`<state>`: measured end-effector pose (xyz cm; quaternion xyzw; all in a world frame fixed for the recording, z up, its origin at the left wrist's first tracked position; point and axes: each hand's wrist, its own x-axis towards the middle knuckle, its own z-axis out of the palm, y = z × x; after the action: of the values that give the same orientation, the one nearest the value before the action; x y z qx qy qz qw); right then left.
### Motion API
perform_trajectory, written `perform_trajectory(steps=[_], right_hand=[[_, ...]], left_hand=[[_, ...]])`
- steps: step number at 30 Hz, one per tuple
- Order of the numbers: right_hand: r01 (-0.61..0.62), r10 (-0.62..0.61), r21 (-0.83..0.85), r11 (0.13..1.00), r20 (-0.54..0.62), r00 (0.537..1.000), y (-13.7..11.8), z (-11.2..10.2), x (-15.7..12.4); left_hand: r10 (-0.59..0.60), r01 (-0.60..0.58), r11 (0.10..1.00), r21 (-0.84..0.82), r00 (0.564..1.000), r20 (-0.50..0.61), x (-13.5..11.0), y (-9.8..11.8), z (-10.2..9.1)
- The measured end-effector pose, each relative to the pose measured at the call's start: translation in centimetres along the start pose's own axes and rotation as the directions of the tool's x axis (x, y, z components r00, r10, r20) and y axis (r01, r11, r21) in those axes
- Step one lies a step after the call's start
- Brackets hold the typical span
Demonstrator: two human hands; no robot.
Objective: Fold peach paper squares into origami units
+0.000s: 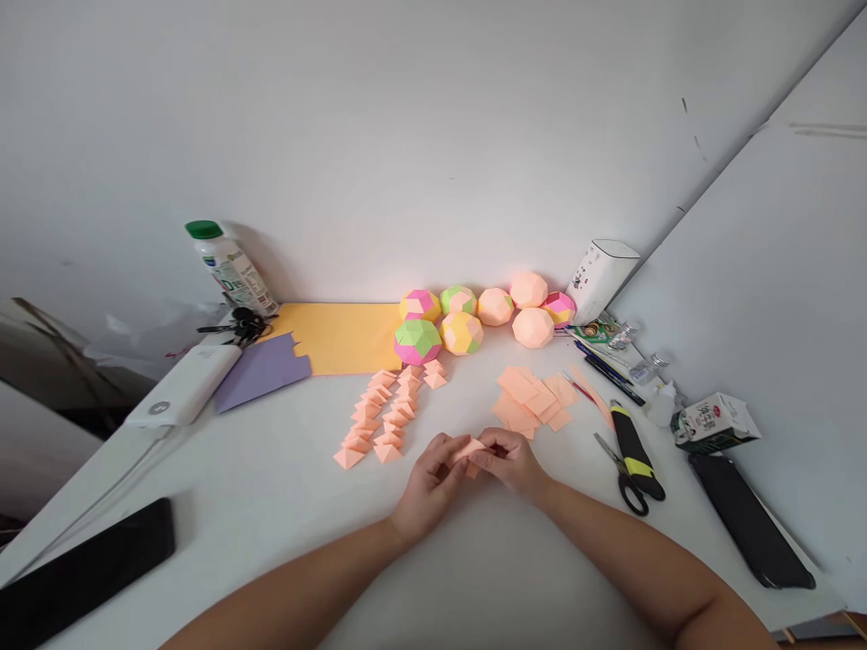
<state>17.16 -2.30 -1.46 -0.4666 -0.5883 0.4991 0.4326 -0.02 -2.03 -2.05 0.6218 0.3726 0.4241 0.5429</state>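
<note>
Between my two hands is a small peach paper piece point(474, 446), partly folded and partly hidden by fingers. My left hand point(433, 478) pinches its left side, and my right hand point(509, 462) pinches its right side. Just beyond my right hand lies a loose pile of flat peach paper pieces point(532, 399). To the left, folded peach paper units point(366, 422) stand in overlapping rows on the white table point(284, 506). Behind them sit several faceted paper balls point(418, 341) in green, pink, yellow and peach.
At right lie scissors point(624, 477), a black-and-yellow utility knife point(637, 451), pens point(610, 372), a milk carton point(715, 422) and a black case point(750, 520). At left are a bottle point(234, 269), keys point(245, 323), orange card point(345, 338), purple card point(261, 372), a power bank point(186, 386) and a phone point(88, 573).
</note>
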Motion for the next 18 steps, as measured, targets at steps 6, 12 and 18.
perform_trajectory(steps=[6, 12, 18], right_hand=[[0.029, -0.028, -0.025, 0.999, 0.044, 0.999, -0.1, -0.18, 0.2], [-0.037, 0.037, 0.021, 0.999, 0.033, 0.999, -0.04, -0.2, 0.15], [-0.03, 0.03, 0.02, 0.999, -0.008, 1.0, -0.27, -0.08, 0.1]], left_hand=[[-0.056, 0.057, 0.995, -0.085, 0.998, 0.013, 0.02, -0.07, -0.05], [-0.077, 0.078, 0.989, -0.123, 0.997, 0.012, 0.15, 0.2, -0.09], [-0.073, 0.072, 0.997, -0.039, 0.997, -0.019, 0.15, 0.09, -0.03]])
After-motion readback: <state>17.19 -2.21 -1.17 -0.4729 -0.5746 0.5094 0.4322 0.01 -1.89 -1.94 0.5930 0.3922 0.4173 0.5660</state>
